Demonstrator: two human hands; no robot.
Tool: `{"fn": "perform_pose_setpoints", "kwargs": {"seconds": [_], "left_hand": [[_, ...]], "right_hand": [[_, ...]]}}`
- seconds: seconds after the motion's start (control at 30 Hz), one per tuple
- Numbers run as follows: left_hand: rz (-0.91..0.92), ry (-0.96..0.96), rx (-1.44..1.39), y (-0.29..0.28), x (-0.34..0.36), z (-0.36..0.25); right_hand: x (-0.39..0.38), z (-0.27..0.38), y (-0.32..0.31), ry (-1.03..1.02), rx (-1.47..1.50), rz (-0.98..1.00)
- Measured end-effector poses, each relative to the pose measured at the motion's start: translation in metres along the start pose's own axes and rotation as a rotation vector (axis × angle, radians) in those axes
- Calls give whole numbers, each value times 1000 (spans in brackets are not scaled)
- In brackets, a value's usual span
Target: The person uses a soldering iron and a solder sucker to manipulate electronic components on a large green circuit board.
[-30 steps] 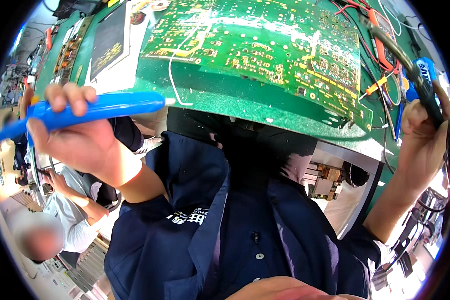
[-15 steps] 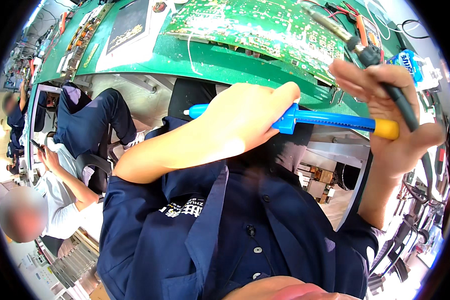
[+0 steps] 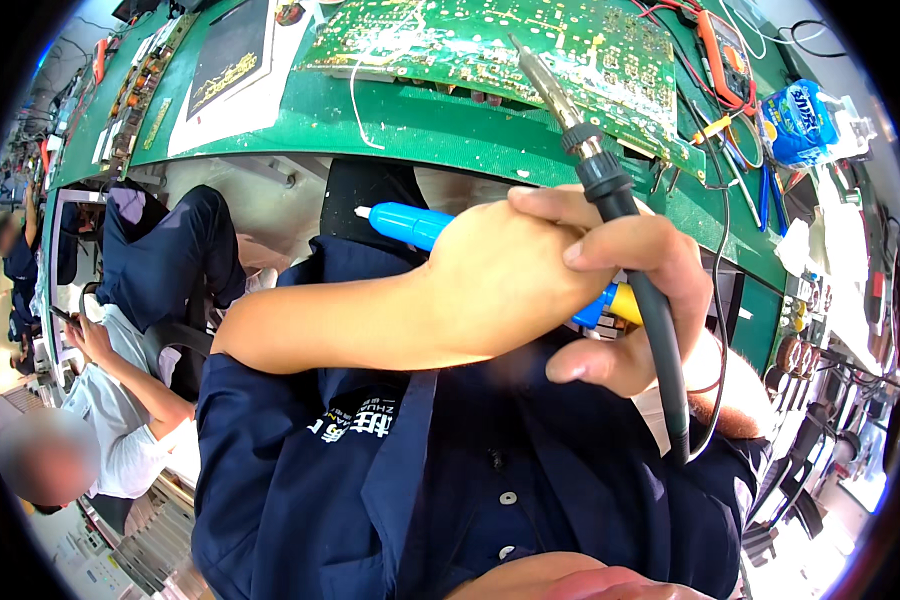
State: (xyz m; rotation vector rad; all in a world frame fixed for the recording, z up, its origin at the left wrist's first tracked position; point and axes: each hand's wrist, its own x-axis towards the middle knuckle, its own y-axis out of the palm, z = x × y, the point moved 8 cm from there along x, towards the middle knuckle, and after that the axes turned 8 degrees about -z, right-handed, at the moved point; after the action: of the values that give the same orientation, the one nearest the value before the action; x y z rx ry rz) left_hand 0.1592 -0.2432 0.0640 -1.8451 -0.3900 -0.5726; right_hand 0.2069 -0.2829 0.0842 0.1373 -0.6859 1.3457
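Note:
My left hand (image 3: 520,285) is closed around a blue solder sucker (image 3: 407,224), whose pale nozzle points left. The sucker's yellow end (image 3: 626,303) shows just past my left hand, at the palm of my right hand. A soldering iron (image 3: 660,345) with a black handle lies across my right hand (image 3: 685,275), which grips it with bent fingers. Its metal tip points up and left, over the front of a green circuit board (image 3: 610,85). The fingers of my right hand overlap the back of my left hand; part of the sucker is hidden there.
The green bench mat (image 3: 430,130) runs along the front edge. A multimeter (image 3: 725,60), a blue bottle-like package (image 3: 798,122) and hand tools lie at the right. A black sheet (image 3: 232,60) and a narrow board (image 3: 142,90) lie left. Another person (image 3: 135,400) sits at the left.
My right hand has moved left with the soldering iron, onto my left hand. The sucker's long blue rod no longer shows; its yellow end is now close to my left hand.

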Motion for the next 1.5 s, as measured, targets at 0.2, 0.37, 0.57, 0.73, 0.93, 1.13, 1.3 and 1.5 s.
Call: {"fn": "perform_pose_setpoints", "kwargs": {"seconds": [0.2, 0.37, 0.57, 0.73, 0.93, 1.13, 1.3, 1.5], "left_hand": [[139, -130, -37, 7, 0, 11], [125, -179, -209, 6, 7, 11], [-90, -285, -237, 7, -24, 36], [-105, -304, -243, 12, -40, 43], [26, -343, -234, 22, -43, 43], [155, -227, -81, 30, -30, 9], [67, -187, -65, 30, -26, 11], [168, -394, -356, 24, -37, 40]], "right_hand": [[3, 6, -6, 166, 25, 12], [2, 22, -21, 205, -60, 21], [9, 38, -61, 80, -278, -44], [23, 30, -66, -72, 23, -301], [18, 15, -57, 126, 156, -53], [1, -27, 0, 487, -75, -11], [-5, -32, 2, 623, -13, -205], [1, -1, -37, 364, 36, -139]]}}
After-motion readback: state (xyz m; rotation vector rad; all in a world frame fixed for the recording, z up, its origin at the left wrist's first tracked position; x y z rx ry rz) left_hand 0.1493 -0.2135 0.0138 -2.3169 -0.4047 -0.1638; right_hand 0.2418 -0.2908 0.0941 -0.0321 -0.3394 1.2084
